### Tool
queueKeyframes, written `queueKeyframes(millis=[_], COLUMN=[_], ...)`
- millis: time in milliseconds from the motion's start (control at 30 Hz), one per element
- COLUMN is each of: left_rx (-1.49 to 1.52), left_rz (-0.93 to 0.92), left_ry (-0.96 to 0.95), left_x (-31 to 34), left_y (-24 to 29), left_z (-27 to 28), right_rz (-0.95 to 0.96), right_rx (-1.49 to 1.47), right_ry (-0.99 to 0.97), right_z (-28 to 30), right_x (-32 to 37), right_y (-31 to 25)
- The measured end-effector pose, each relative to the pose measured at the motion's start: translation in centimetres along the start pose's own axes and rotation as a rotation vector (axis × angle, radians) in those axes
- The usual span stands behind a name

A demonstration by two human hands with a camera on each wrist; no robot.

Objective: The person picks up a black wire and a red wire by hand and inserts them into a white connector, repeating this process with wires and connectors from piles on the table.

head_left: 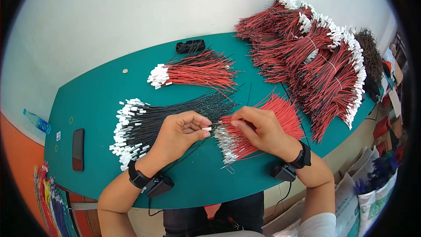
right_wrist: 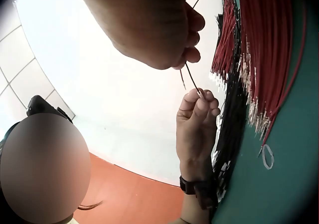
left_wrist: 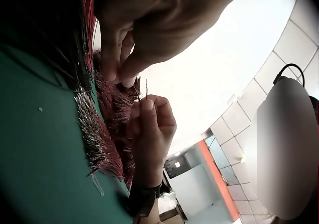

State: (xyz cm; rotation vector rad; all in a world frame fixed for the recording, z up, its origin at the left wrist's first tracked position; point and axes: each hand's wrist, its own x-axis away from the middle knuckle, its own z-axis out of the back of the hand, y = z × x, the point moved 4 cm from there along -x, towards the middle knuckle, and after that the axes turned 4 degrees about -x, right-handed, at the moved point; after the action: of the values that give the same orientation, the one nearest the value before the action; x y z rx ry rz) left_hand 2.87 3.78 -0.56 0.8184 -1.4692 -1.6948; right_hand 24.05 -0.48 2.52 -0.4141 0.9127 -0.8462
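My left hand [head_left: 177, 136] pinches a small white plug connector [head_left: 207, 128] between thumb and fingertip. A dark wire [right_wrist: 191, 77] runs from that connector up to my right hand [head_left: 262, 128]. The right thumb and forefinger pinch thin wires; a reddish wire [right_wrist: 182, 78] with a bare metal tip sticks out below the right fingers. Both hands are close together above the table. Beneath the right hand lies a fanned bundle of red wires [head_left: 285, 116] with silvery tips. Black wires [head_left: 171, 107] with white connectors at their left ends spread out beside the left hand.
A bundle of red and black wires [head_left: 204, 71] with white connectors lies farther back on the green table [head_left: 197, 188]. Large tied bundles [head_left: 315, 66] heap up at the right. A phone [head_left: 78, 149] and a bottle [head_left: 37, 121] are at the left; a clip-like loop [head_left: 230, 170] lies in front.
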Motion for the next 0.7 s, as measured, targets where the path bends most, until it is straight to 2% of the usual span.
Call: queueKeyframes(millis=[67, 167, 367, 467, 700], left_rx=[-0.038, -0.056, -0.014, 0.022, 0.121], left_rz=[-0.001, -0.049, -0.05, -0.034, 0.03], left_ry=[0.033, 0.082, 0.075, 0.078, 0.028], left_x=[0.0, 0.0, -0.2, -0.2, -0.2], left_y=[0.1, 0.3, -0.5, -0.7, -1.0], left_z=[0.1, 0.2, 0.6, 0.7, 0.5], right_rz=[-0.003, 0.065, 0.14, 0.031, 0.054], right_rx=[0.006, -0.115, -0.083, -0.1, -0.039], right_ry=[0.006, 0.115, 0.022, -0.012, -0.022], right_z=[0.0, 0.2, 0.4, -0.1, -0.4], right_x=[0.1, -0.1, 0.0, 0.3, 0.4], right_y=[0.1, -0.3, -1.0, -0.8, -0.4])
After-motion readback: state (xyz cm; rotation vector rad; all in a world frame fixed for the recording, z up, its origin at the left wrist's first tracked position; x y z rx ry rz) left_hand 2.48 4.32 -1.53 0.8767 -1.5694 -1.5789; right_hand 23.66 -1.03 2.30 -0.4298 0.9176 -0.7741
